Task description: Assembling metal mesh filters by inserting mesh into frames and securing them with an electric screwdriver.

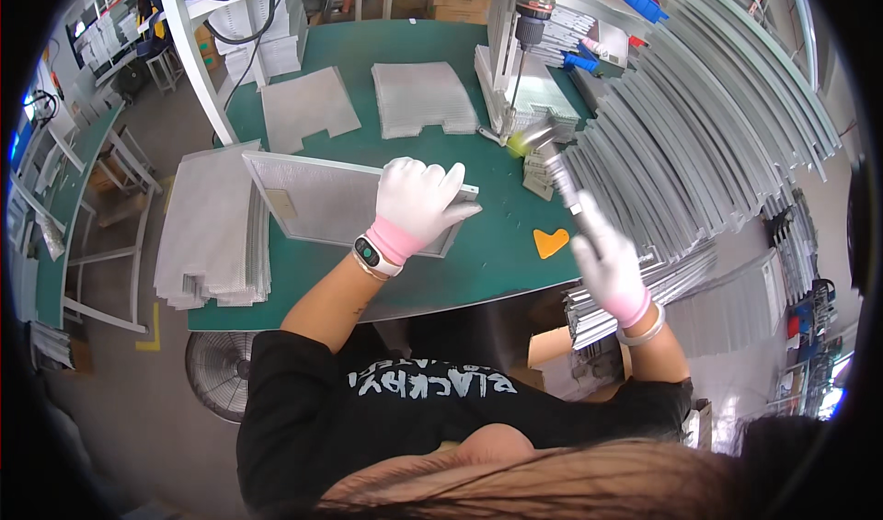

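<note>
My left hand, in a white glove with a pink cuff, is closed over the right part of a metal-framed mesh panel. The panel is tilted up on the green table, with a small beige patch near its left end. My right hand, gloved alike, is wrapped around the handle of a hammer. The hammer is raised right of the panel, its yellow-green head smeared by motion. An orange heart-shaped piece lies on the table between my hands.
Stacks of grey mesh sheets line the left and far table. Many metal frame strips are piled at the right. A power driver hangs above the far side, and small beige blocks sit near the strips. A floor fan stands lower left.
</note>
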